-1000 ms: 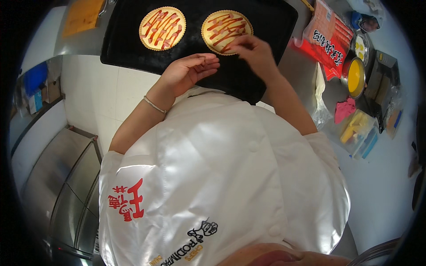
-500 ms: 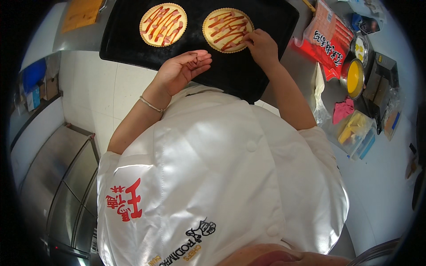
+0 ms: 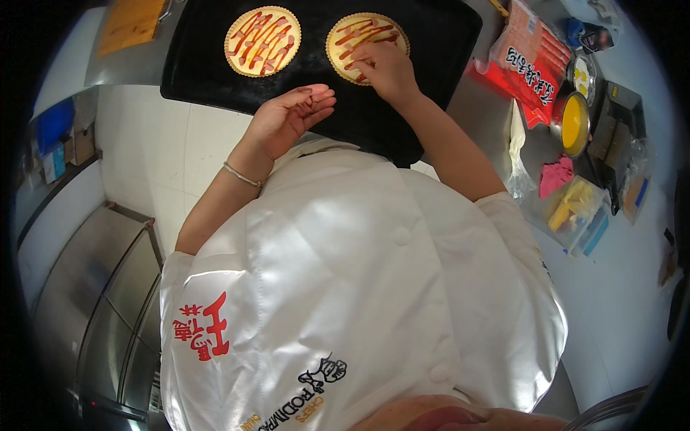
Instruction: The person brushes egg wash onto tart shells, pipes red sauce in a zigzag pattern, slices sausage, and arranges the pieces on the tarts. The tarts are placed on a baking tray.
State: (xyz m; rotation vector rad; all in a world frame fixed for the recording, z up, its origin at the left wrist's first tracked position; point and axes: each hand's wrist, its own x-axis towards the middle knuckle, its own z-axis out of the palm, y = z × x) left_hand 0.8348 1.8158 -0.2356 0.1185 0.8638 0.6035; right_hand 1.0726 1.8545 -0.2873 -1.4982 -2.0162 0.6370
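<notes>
Two round pale crusts with fluted edges lie on a black baking tray (image 3: 316,43), each striped with red-brown sauce and dotted with small pink pieces. Over the right crust (image 3: 370,29), my right hand (image 3: 388,72) has its fingertips pinched together at the lower middle of the topping. Whatever sits in that pinch is too small to make out. My left hand (image 3: 291,118) is cupped, palm up, above the tray's near edge, below the left crust (image 3: 263,42). Its fingers are partly curled, and what lies in the palm is hard to see.
To the right, a red and clear bag of sausages (image 3: 525,65) lies by a metal bowl of yellow liquid (image 3: 573,126). Near them are a pink cloth (image 3: 556,177), a piping bag (image 3: 516,151) and a plastic container (image 3: 575,205). A wooden board (image 3: 131,25) is at far left.
My right hand has moved left, from the right crust's right edge to over its lower middle. The left hand stays cupped in nearly the same place.
</notes>
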